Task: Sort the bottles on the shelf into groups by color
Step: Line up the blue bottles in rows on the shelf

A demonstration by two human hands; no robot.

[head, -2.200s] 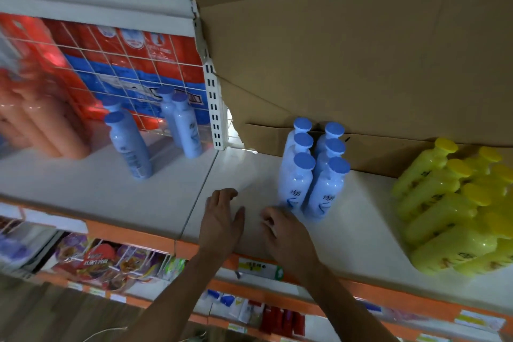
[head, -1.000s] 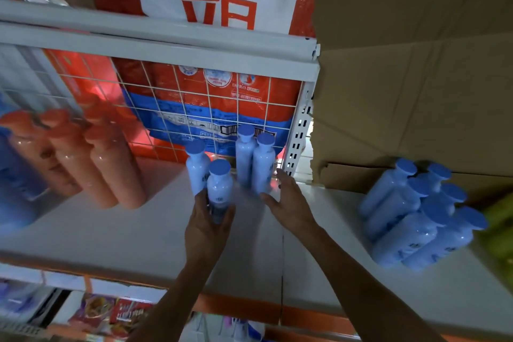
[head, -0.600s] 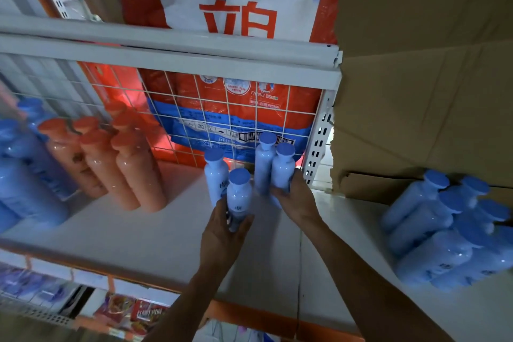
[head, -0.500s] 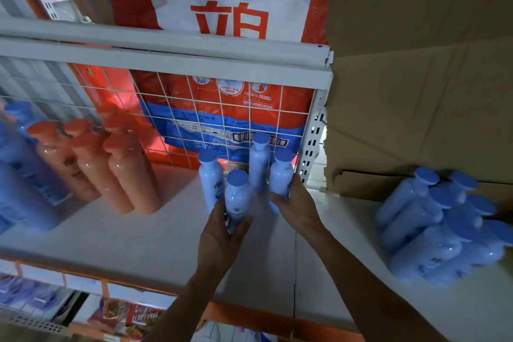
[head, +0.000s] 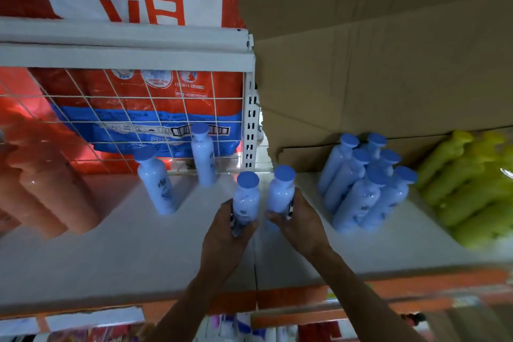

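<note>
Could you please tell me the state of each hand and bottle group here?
Left hand, grips a pale blue plastic bottle with blue cap, upright.
Right hand, grips a second pale blue plastic bottle, upright.
Two loose pale blue bottles, standing apart, untouched.
Cluster of pale blue bottles, standing together, right.
Orange bottles, grouped, far left.
Yellow bottles, grouped, far right.

The person's left hand (head: 226,228) and right hand (head: 299,226) were bare. The slim left forearm (head: 191,305) and right forearm (head: 361,297) were likewise uncovered from wrist to the lower edge. Motion blur softened the skin, so finer marks could not be told.
</note>
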